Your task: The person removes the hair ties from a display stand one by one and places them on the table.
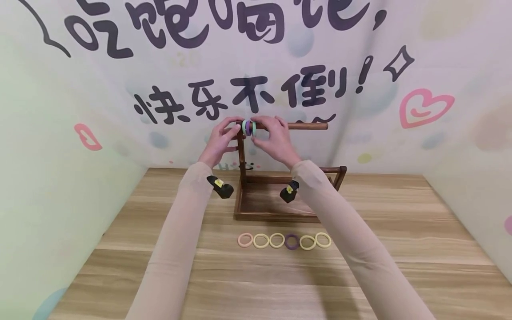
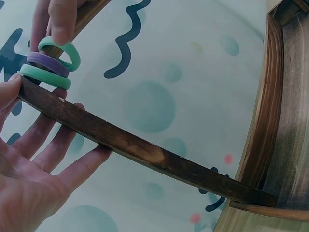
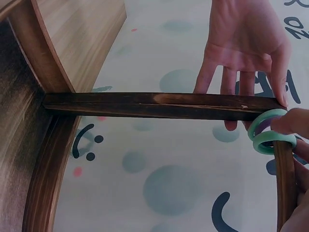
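Note:
A dark wooden stand (image 1: 242, 158) has an upright post and a bar reaching right from its top. On the bar's left end hang a mint green ring (image 2: 46, 77), a purple ring (image 2: 48, 65) beside it, and a second mint ring (image 2: 73, 54), which sits tilted. My left hand (image 1: 218, 141) grips the post's top corner, thumb in front and fingers behind. My right hand (image 1: 276, 138) pinches the tilted mint ring around the bar, its fingers partly hiding the bar.
Below the bar is the stand's wooden tray (image 1: 276, 218), with a low rail (image 1: 340, 175) at its right. A row of pink, yellow and purple rings (image 1: 292, 248) lies on the wood-grain table (image 1: 248, 284). A printed cloth (image 1: 192, 142) hangs close behind.

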Demonstrator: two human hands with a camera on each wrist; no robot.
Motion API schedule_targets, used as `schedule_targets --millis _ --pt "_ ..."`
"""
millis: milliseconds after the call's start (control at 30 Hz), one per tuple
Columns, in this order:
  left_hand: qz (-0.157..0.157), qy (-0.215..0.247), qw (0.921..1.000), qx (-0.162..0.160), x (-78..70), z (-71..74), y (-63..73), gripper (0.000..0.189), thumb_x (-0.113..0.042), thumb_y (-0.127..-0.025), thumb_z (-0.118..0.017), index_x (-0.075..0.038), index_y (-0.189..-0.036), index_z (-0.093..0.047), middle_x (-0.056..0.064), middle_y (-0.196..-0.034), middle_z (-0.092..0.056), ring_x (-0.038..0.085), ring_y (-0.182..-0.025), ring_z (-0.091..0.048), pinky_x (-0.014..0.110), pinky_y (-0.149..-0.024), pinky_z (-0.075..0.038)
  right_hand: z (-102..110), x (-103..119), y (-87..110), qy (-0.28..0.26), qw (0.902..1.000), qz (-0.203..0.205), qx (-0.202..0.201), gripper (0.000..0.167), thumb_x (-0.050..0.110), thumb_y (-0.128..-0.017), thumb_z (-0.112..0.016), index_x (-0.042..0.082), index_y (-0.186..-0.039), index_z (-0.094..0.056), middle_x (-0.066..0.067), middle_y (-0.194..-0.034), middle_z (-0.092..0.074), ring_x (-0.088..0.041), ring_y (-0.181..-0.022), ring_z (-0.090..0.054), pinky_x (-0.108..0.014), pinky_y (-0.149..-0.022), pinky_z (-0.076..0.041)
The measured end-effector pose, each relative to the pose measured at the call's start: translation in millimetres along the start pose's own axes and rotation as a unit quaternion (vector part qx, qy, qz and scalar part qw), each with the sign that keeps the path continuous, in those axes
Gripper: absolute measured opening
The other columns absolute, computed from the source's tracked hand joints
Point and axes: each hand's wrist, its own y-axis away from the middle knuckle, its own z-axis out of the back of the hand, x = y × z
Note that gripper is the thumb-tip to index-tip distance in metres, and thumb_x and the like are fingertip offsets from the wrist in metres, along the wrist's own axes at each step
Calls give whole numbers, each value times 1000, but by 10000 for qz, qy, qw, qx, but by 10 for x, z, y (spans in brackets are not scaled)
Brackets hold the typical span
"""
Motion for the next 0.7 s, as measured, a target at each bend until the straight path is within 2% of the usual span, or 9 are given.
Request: schedule_targets --millis 133,333,700 --pt "22 17 10000 7 8 -11 17 25 -22 -100 -55 -17 -124 -58 16 -120 -61 33 -107 -60 58 -87 -48 -38 -6 27 77 9998 33 -159 49 14 -86 -73 5 -132 -57 -9 -129 -60 -21 -121 -50 -34 -113 -10" --pt "38 18 10000 -3 28 -22 13 25 -21 -101 -54 -16 -125 -58 15 -119 -61 32 -106 -61 58 -86 -49 -62 13 44 193 9993 -132 -275 46 15 -87 -73 5 -130 -59 -9 -127 -61 -21 -121 -51 -35 -113 -12" --pt "17 -5 10000 32 1 -6 2 26 -21 -101 -54 -15 -126 -58 14 -119 -62 31 -106 -60 58 -87 -49 -40 41 -19 303 9979 -245 -523 40 14 -89 -69 4 -127 -62 -9 -123 -64 -23 -116 -54 -38 -109 -20"
